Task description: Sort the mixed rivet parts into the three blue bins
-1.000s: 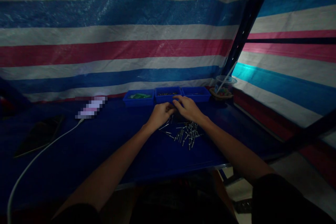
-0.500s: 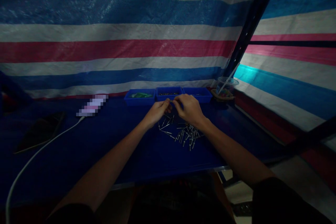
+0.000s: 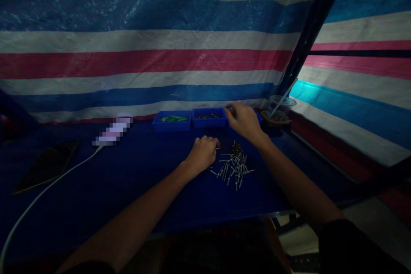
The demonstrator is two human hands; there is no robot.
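Thin silvery metal pins (image 3: 237, 167) lie in a loose pile on the dark blue table (image 3: 180, 199), with small brownish pieces at the pile's back edge. My left hand (image 3: 203, 153) rests low at the left of the pile, its fingers curled round the end of a thin metal piece. Above the right-hand blue bin (image 3: 258, 117) is my right hand (image 3: 241, 119), thumb and fingertips bent close together; whatever they pinch is too small to make out. The middle blue bin (image 3: 209, 117) beside it contains small brownish parts.
A left blue bin (image 3: 172, 121) holds something green. Behind my right hand stands a clear plastic cup (image 3: 281, 102) with a straw. A blurred-out bright phone (image 3: 114, 131), its white cable (image 3: 58, 177) and a dark tablet (image 3: 48, 165) lie at the left.
My hands, together over the table before, are now apart. The left has moved down towards the pins, while the right has moved up and right to the bins.
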